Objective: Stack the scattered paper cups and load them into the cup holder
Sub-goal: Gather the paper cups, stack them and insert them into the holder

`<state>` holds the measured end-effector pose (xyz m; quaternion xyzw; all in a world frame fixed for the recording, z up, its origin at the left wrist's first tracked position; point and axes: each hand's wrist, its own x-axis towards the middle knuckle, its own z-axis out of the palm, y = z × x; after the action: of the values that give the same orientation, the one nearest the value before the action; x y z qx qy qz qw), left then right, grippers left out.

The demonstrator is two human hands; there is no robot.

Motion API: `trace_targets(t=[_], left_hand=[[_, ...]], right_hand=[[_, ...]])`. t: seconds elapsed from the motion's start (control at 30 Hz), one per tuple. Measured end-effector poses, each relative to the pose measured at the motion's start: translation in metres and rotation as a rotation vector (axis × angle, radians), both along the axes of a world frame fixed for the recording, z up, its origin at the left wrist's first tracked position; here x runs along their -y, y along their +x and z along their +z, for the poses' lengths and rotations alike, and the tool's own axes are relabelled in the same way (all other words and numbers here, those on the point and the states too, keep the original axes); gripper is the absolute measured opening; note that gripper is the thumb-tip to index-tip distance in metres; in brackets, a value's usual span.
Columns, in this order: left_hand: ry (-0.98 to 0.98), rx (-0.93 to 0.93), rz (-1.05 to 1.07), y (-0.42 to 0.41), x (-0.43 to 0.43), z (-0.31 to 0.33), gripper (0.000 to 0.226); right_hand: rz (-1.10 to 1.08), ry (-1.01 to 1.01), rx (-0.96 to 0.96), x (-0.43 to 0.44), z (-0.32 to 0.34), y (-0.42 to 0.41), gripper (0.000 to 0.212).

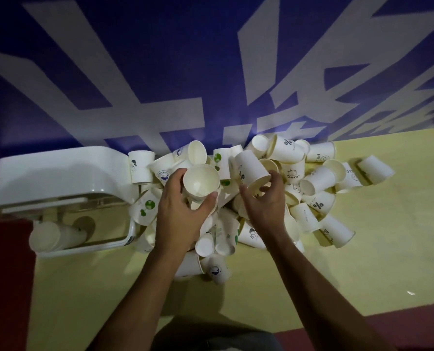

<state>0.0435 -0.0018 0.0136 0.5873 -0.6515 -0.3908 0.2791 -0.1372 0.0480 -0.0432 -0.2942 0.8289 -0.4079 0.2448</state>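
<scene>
Our left hand holds a plain cup by its wall, thumb on one side and fingers curled round the other, with the open mouth turned up toward us. Our right hand curls its fingers round the mouth end of a tilted cup. That cup's base points away to the far left, and part of a black "%" sign shows on its side. The two held cups are near each other but apart, both above the middle of the heap of paper cups.

The heap lies on the yellow surface, running from its far edge, where it meets the blue banner, down toward the centre. Most of the cups lie on their sides, and a few are nested in pairs. We can read several prints:
- "Bear" under a small animal face on the Bear cup
- a large "%" on one far cup and on another cup at the right of the heap
- "HELL", cut off, on the cup at the far right
- green round marks on the green-print cup
- small blue badges on others, their wording too blurred to read

The white cup holder sits at the far left corner of the surface. A stack of cups lies sideways in its lower frame. The banner bears huge white characters, too cropped for us to read. A dark red floor borders the surface on the left and near sides.
</scene>
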Motion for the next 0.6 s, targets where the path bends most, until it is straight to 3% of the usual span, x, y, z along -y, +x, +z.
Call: trace_targets(t=[0.3,0.47,0.6], left_hand=[[0.016,-0.085,-0.065,0.047,-0.016,0.004,0.07],[0.058,-0.145,-0.137,0.111,-0.019,0.003,0.075],[0.075,-0.168,-0.132,0.178,-0.018,0.001,0.076]], right_hand=[[0.131,-0.128,-0.115,-0.042,0.038,0.045,0.083],[0.247,-0.138,-0.178,-0.048,0.049,0.1,0.071],[0.302,-0.098,-0.182,-0.044,0.057,0.16,0.074]])
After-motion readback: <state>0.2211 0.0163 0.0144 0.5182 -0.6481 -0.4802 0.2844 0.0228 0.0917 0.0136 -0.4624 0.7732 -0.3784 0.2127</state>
